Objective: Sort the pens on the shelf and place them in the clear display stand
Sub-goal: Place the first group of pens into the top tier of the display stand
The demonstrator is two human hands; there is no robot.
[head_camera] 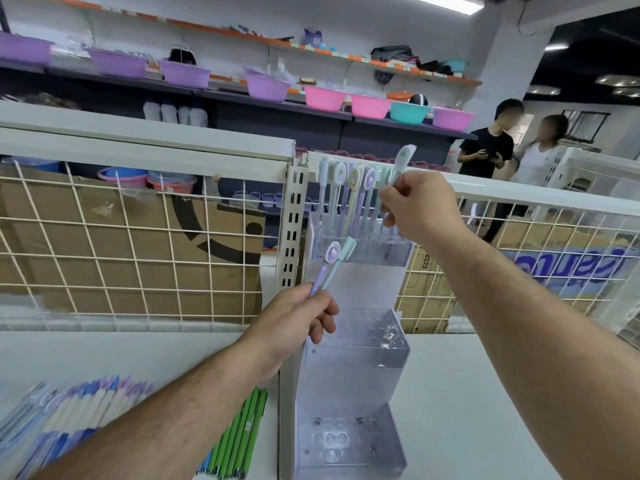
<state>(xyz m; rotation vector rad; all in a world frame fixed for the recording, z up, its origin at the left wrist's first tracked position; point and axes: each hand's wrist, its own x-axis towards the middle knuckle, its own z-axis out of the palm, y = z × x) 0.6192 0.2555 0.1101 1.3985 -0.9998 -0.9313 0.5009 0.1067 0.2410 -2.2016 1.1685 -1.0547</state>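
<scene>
- The white shelf [485, 393] is stretching across the lower view, carrying the stand and the loose pens.
- A wire grid [121, 254] is rising along the back of the shelf, with cardboard boxes [214, 230] showing through behind it.
- The clear display stand [349, 375] is standing upright at the middle of the shelf, against the grid, and stepping down in three tiers. The middle and lowest tiers are showing only bare holes.
- A blurred pile of blue, white and purple pens [79, 407] is lying flat on the shelf at the lower left. A bundle of green pens [242, 434] is lying just beside the stand's foot.
- The right hand [422, 206] is reaching to the top tier, its curled fingers pinching a mint pen [406, 155] by the barrel, cap up. The hand is hiding the tip, so I cannot tell whether it is sitting in a hole.
- The left hand [298, 317] is hovering in front of the stand, gripping two pens [333, 253] together, one purple and one mint, with their caps pointing up and to the right.
- A row of pastel pens [353, 178] is standing cap-up in the top tier, just left of the mint pen.
</scene>
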